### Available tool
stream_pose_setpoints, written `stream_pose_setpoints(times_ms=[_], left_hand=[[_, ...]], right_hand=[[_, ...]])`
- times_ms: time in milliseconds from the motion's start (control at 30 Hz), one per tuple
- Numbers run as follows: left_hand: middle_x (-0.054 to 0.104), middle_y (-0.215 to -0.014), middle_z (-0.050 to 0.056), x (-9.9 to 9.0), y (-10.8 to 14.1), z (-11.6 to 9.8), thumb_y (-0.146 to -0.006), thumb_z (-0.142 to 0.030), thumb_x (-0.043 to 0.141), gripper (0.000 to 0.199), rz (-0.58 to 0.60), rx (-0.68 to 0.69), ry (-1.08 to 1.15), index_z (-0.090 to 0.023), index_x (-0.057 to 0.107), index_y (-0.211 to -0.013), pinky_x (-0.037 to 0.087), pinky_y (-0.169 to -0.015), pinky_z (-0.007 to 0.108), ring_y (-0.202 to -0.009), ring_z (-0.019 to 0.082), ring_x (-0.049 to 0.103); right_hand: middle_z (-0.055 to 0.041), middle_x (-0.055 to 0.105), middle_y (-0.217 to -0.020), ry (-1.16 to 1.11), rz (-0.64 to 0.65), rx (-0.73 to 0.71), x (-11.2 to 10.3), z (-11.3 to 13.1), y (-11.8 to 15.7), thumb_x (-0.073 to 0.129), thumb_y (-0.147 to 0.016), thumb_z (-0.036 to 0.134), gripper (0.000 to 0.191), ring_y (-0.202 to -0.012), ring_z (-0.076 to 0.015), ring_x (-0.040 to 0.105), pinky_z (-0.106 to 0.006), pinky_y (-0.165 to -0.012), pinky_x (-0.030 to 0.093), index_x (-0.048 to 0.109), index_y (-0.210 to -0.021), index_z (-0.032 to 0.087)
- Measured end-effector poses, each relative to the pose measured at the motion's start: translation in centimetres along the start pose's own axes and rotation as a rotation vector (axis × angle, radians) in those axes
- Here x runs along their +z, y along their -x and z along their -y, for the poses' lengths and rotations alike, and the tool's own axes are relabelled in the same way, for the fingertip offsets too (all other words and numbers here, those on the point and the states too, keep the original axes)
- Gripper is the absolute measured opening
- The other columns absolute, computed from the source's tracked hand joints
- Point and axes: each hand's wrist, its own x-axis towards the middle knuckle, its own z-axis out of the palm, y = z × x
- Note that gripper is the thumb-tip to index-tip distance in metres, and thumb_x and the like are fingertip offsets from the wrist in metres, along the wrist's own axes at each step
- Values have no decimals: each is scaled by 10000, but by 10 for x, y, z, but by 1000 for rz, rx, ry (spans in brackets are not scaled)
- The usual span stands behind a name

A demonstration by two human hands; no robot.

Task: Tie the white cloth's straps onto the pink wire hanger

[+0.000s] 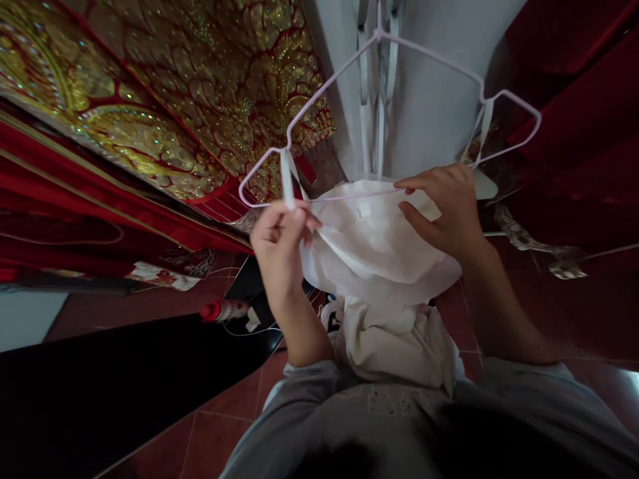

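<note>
A pale pink clothes hanger [424, 52] hangs in front of me, with a white garment [384, 233] suspended from it by thin straps in its two notches. My left hand [282, 243] is closed in a pinch on the left white strap [287, 174], just below the hanger's lower left corner. My right hand [442, 206] is at the right part of the hanger's lower bar, palm down. Its thumb and index finger are apart, with the index fingertip at the bar; its other fingers are partly hidden. The right strap [485, 126] runs down behind that hand.
Gold-sequined red garments [200, 86] hang close on the left, dark red cloth [579, 133] on the right. Metal rails [379, 120] stand against the pale wall. A black surface [124, 392] lies lower left, near a red-capped bottle [224, 311]. Red tiles [224, 392] cover the floor.
</note>
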Motion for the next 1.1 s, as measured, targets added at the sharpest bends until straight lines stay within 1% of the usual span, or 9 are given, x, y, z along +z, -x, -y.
stream_pose_setpoints(times_ms=[133,267,467,567,667,767,867,1000,1100], left_hand=[[768,-991,8,-15,-31,-12,-904,-356,816,133,-220,173,107,-340,833,-1034,380,-475,200,-918,156,713],[772,-1178,-13,-25,-41,14,-857,-200,833,261,-436,248,21,-304,804,-1094,449,-590,178,-1032,147,702],[788,-1091,116,3,-12,34,-978,-531,701,330,-110,-78,58,-212,746,-1053,502,-578,244,-1038,242,760],[748,-944,78,21,-6,33,-971,-599,693,367,-116,-43,120,-234,662,-964,492,-560,246,-975,233,765],[684,-853,50,29,-7,33,-973,-627,679,390,-143,-27,118,-244,612,-942,485,-552,245,-921,213,753],[643,-805,32,31,-7,35,-980,-631,663,391,-151,-28,121,-249,590,-944,461,-522,245,-851,195,733],[618,-760,18,31,-10,39,-1002,-620,637,378,-191,-13,111,-252,572,-938,422,-489,242,-795,177,711],[611,-717,10,30,-14,43,-990,-586,674,348,-200,38,126,-255,587,-932,366,-449,245,-744,169,698],[609,-695,3,29,-16,43,-971,-572,709,344,-189,68,147,-252,593,-922,345,-427,244,-710,164,697]], right_hand=[[-29,760,-990,-14,-7,-12,-1,1,1,622,-968,376,233,-953,-254,682,-494,-941,487,705,-1181,327],[-33,774,-1056,-4,-18,-15,0,1,3,608,-981,389,234,-1000,-266,690,-519,-990,480,700,-1189,331],[-46,786,-1140,-45,-12,-63,0,11,2,619,-983,369,299,-1068,-286,712,-541,-1026,508,676,-1275,338],[-87,783,-1150,-95,-311,-82,-6,5,3,686,-946,328,336,-1088,-313,712,-529,-998,532,718,-1280,312],[-127,769,-1118,-124,-633,33,-15,-19,3,747,-890,319,350,-1036,-345,706,-502,-835,543,789,-1236,288],[-88,801,-930,-98,-467,81,-23,-38,1,699,-856,204,241,-881,-309,723,-513,-818,527,844,-1026,295],[-43,823,-857,-78,-329,32,-31,-34,-4,584,-812,92,338,-801,-279,747,-532,-864,537,838,-930,282],[-41,844,-1073,-129,-279,-105,-43,-9,-14,533,-924,118,488,-933,-275,786,-496,-889,574,798,-1269,340],[-38,667,-1511,-182,-225,-27,-45,-8,-22,526,-1016,238,606,-1210,-284,716,-479,-976,571,512,-1595,417]])
